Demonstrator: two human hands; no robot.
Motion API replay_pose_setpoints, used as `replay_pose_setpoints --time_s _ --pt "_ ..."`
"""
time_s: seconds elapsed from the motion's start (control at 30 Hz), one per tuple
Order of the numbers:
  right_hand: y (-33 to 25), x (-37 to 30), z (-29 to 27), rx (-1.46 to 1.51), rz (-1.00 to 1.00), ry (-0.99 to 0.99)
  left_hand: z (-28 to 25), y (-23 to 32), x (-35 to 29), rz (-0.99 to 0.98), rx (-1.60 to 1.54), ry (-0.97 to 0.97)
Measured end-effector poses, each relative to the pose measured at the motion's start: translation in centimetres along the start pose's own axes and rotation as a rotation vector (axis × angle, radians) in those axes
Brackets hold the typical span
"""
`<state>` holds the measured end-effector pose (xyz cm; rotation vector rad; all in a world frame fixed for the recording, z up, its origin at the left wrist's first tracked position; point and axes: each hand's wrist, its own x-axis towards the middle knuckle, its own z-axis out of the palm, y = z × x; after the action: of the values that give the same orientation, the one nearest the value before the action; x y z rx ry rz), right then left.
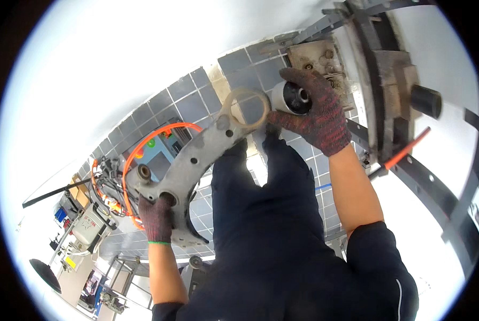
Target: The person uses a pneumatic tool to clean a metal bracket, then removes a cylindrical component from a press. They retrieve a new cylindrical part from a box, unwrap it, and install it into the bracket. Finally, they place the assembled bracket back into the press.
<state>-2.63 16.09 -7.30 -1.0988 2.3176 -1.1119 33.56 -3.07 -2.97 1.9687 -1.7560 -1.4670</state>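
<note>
My gloved left hand [157, 218] is closed around the lower part of a grey metal control arm [194, 159], with fingers at one of its holes. The arm slants up to the right and ends in a large open ring [267, 109]. A smaller bushing [143, 171] sits in its lower left corner. In my gloved right hand [320, 115] is a cylindrical bushing [286, 99], with a pale metal sleeve and a black rubber core, gripped between thumb and fingers. It is beside the ring, to its right and apart from it. Both gloves are dark red and black knit.
A steel press frame [378, 96] stands at the right, with a black cylinder [426, 101] jutting from it. An orange hose [134, 155] loops at the left beside a blue-grey box [156, 167] and tangled cables [108, 179]. Grey tiles [188, 104] cover the floor.
</note>
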Motion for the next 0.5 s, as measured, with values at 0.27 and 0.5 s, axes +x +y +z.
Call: replay_pose_setpoints --time_s 0.27,0.5 --pt "-14.6 -5.0 -9.0 -0.076 -0.037 0.289 -5.6 8.0 -4.7 0.296 -0.014 -0.152" --pt "-16.5 -8.5 -11.0 -0.308 -0.149 0.463 -5.2 13.9 -6.9 0.455 0.117 -0.253"
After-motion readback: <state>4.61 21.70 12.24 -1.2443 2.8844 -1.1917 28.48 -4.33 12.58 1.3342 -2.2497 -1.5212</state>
